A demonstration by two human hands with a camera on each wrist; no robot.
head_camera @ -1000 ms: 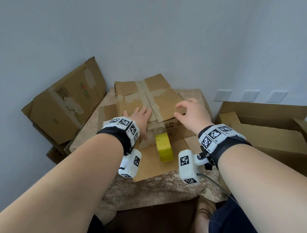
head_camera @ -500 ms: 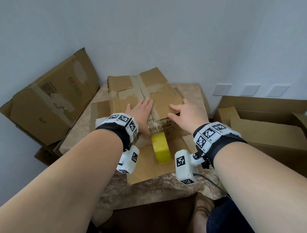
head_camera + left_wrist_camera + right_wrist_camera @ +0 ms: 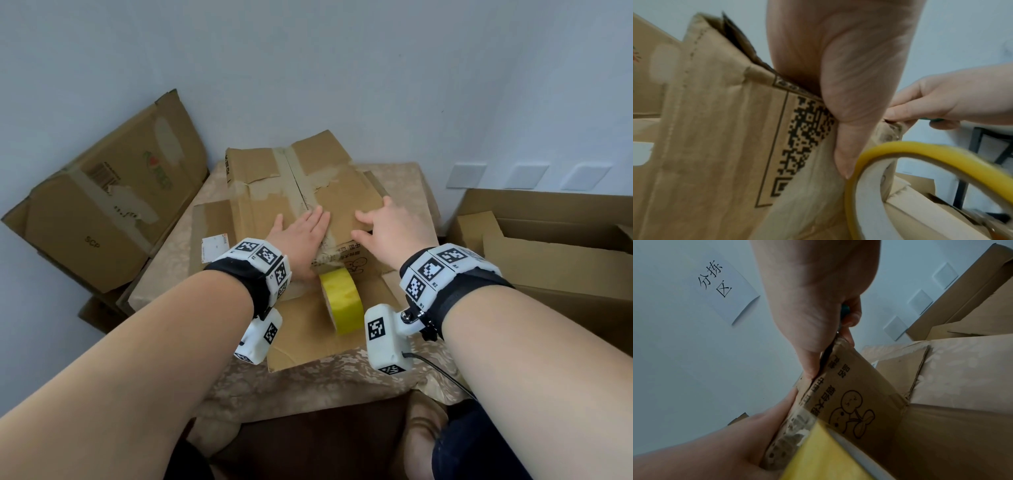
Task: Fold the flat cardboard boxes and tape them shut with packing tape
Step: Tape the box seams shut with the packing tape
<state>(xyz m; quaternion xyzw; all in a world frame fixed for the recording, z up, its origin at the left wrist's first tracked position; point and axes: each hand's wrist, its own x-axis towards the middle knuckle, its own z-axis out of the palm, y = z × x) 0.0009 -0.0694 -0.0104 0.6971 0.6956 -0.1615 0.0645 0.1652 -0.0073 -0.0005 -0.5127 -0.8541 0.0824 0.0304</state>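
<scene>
A worn cardboard box (image 3: 267, 192) with old tape along its top seam stands on the table (image 3: 308, 383). My left hand (image 3: 301, 236) lies flat on the top by the seam, fingers straight, thumb hanging down the front face (image 3: 846, 146). My right hand (image 3: 390, 233) rests on the right flap at the near edge, its thumb (image 3: 812, 356) against that edge. Its curled outer fingers hold a small green thing (image 3: 844, 311). A yellow tape roll (image 3: 342, 301) stands on edge just in front of the box, between my wrists.
A flat cardboard sheet (image 3: 308, 339) lies under the tape roll. A folded, taped box (image 3: 102, 205) leans against the wall on the left. A large open box (image 3: 548, 246) stands on the right. The table's near edge is close to my forearms.
My left hand has slid a little right onto the taped seam. My right hand has drawn slightly back toward the near edge. The tape roll has stayed put.
</scene>
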